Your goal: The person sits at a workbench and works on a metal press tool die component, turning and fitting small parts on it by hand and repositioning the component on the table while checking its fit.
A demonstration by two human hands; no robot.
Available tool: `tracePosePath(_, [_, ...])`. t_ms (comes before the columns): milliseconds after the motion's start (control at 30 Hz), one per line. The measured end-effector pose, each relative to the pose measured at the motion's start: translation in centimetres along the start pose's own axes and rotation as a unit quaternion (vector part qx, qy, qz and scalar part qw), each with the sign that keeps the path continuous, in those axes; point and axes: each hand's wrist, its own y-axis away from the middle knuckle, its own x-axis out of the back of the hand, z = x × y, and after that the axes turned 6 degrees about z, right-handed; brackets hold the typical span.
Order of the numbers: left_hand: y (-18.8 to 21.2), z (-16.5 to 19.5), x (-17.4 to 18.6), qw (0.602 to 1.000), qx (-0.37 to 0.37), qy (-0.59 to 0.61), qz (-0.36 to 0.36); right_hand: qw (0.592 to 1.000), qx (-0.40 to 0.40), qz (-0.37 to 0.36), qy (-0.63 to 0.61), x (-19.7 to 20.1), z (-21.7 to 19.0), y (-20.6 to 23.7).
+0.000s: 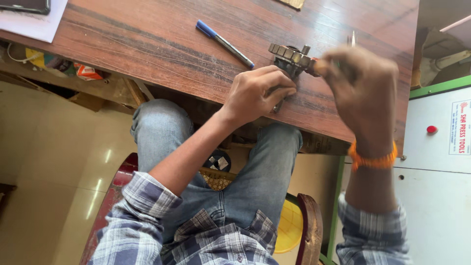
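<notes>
Part: metal toothed part (292, 58) sits on the bench (147, 44), near its edge.
Left hand: your left hand (259, 93) is closed on it, pressing down so it stays put.
Right hand: your right hand (360, 83) is blurry; fingers pinch its end, maybe around a thin tool.
Pen: blue pen (224, 43) lies just beside, untouched.

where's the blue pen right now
In the head view the blue pen lies slanted on the wooden table, up and to the left of the left hand, its tip near the metal gear part.
</notes>
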Motion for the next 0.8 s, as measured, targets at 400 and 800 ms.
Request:
tracePosePath(400, [-0.5, 0.0, -1.5, 0.986, 0.138, 0.095, 0.009, 0.995, -0.079, -0.057, -0.014, -1.6, 2.7, -5.6])
tracePosePath(800, [-0.7, -0.1, -2.1, 0.989, 0.131, 0.063, 0.036, 0.992, -0.101, -0.048, -0.050, -1.1, 2.5, -5.1])
